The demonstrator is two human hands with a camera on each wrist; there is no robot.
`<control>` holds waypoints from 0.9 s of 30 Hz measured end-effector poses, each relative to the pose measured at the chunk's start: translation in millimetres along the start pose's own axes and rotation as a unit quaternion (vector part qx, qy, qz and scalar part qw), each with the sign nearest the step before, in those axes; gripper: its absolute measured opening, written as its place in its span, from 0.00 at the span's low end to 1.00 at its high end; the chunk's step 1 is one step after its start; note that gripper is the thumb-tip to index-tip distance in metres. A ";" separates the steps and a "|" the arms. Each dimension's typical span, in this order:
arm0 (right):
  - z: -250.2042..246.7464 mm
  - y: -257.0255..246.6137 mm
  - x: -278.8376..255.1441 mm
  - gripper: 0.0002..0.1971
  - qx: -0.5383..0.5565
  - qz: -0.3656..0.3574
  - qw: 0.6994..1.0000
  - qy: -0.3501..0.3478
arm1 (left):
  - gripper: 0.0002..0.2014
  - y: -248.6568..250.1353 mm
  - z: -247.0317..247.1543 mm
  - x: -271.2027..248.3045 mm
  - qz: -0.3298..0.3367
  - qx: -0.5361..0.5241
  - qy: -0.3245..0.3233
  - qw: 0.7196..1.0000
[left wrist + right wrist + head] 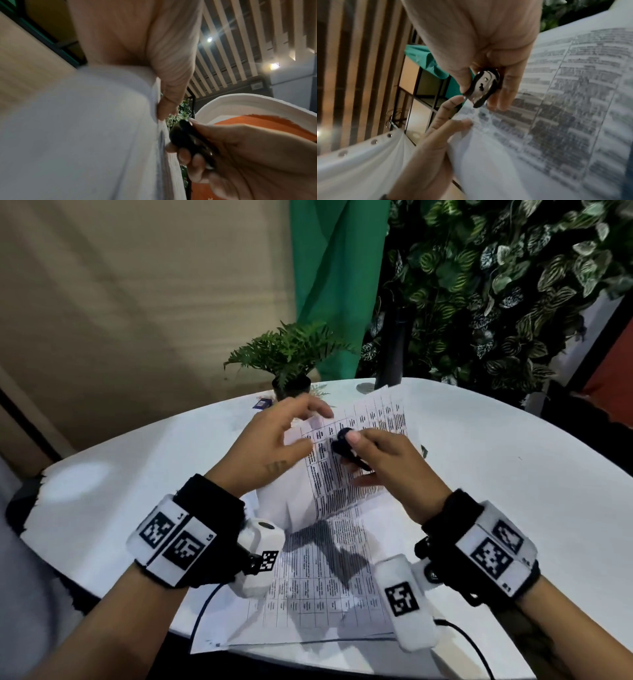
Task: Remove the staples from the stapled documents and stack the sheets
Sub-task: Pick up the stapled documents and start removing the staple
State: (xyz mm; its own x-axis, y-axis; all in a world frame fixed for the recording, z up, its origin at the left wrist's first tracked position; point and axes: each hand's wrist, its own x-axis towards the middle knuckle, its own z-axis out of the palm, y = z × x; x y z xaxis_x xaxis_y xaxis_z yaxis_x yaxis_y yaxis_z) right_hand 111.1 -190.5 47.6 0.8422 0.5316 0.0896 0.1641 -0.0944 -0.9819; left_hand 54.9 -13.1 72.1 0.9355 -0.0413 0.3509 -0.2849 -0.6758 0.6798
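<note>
My left hand [313, 429] holds up the near-left corner of a stapled document [370, 440], white sheets printed with tables. In the right wrist view its fingertips [462, 122] pinch that corner of the document [565, 108]. My right hand [352, 451] grips a black staple remover [342, 444] right at the corner. The remover's [482, 88] metal jaws point down at the paper edge beside the left fingers. The left wrist view shows the remover [187, 136] next to the paper edge [161, 135]. The staple itself is not visible. A printed sheet [325, 587] lies flat on the table under my wrists.
The white table [513, 474] is round-edged. A potted fern [291, 361] stands at its far side, with a small dark object [262, 404] beside it. A leafy wall [496, 285] rises at the back right. Black cables [205, 607] hang off the near edge.
</note>
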 end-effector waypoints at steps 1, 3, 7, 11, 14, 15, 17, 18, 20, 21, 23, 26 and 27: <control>0.8 -1.9 1.2 0.14 0.043 0.027 0.999 -0.013 | 0.12 0.1 2.4 1.3 0.002 -0.009 -0.004 1.000; 1.4 -7.1 1.4 0.17 0.116 0.062 0.991 -0.039 | 0.09 0.9 4.7 3.0 -0.021 -0.046 0.003 0.999; 2.5 -12.2 1.4 0.20 0.157 0.075 0.982 -0.078 | 0.10 2.8 7.3 5.7 -0.049 -0.090 0.009 0.995; 2.1 -11.6 1.1 0.21 0.192 0.086 0.973 -0.098 | 0.07 3.1 9.3 7.6 -0.039 -0.062 0.015 0.997; -1.3 -9.4 0.6 0.19 0.230 0.085 0.964 -0.105 | 0.04 3.5 11.4 8.5 -0.032 -0.063 0.023 0.997; -2.3 -9.2 0.6 0.18 0.232 0.084 0.963 -0.105 | 0.04 3.1 12.4 8.7 -0.033 -0.062 0.026 0.997; -5.1 -8.1 0.5 0.17 0.209 0.080 0.970 -0.099 | 0.02 0.1 13.8 8.7 -0.038 -0.057 0.026 0.997; -7.2 -6.3 0.6 0.16 0.181 0.075 0.977 -0.088 | 0.02 -1.6 12.9 8.1 -0.041 -0.062 0.026 0.997; -13.7 -1.1 0.5 0.16 0.097 0.061 0.993 -0.041 | 0.07 -5.4 7.5 7.5 -0.057 -0.093 0.036 0.993; -17.7 2.5 -0.2 0.15 0.053 0.049 0.997 -0.009 | 0.11 -6.7 3.7 7.6 -0.067 -0.115 0.044 0.990; -25.5 9.7 -2.1 0.12 -0.031 0.006 0.998 0.051 | 0.18 -9.0 -3.5 9.4 -0.083 -0.154 0.057 0.983; -30.6 12.9 -6.6 0.13 -0.143 -0.074 0.982 0.104 | 0.14 -9.3 -8.5 13.6 -0.093 -0.159 0.038 0.982; -31.4 13.0 -7.0 0.16 -0.170 -0.097 0.974 0.111 | 0.10 -8.9 -9.6 14.5 -0.100 -0.158 0.027 0.982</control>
State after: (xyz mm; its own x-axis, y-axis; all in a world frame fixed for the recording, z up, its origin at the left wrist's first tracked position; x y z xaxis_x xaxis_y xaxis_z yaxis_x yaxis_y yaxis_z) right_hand 123.5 -221.9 39.4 0.8631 0.3747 0.3386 0.4594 -0.3039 -0.8346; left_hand 69.0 -0.7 77.3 0.9695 0.1129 0.2176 -0.1553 -0.4039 0.9015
